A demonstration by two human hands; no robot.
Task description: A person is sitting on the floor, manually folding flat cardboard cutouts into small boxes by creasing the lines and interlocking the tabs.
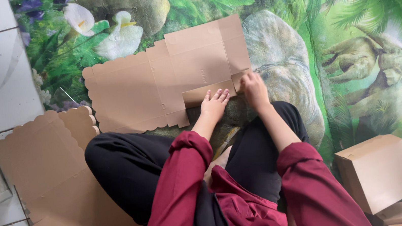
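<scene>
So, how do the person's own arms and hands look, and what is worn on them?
Both arms wear loose dark red sleeves, pushed up to about the elbow, so the forearms are bare. The left hand and the right hand are bare too: no gloves, and no rings or watch that I can see.

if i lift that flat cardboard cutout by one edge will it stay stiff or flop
The flat cardboard blank probably bends along its creases; the flap under the left hand already folds. It looks thin, so likely light. Lying flat on the printed mat, it should slide, not roll.
</scene>
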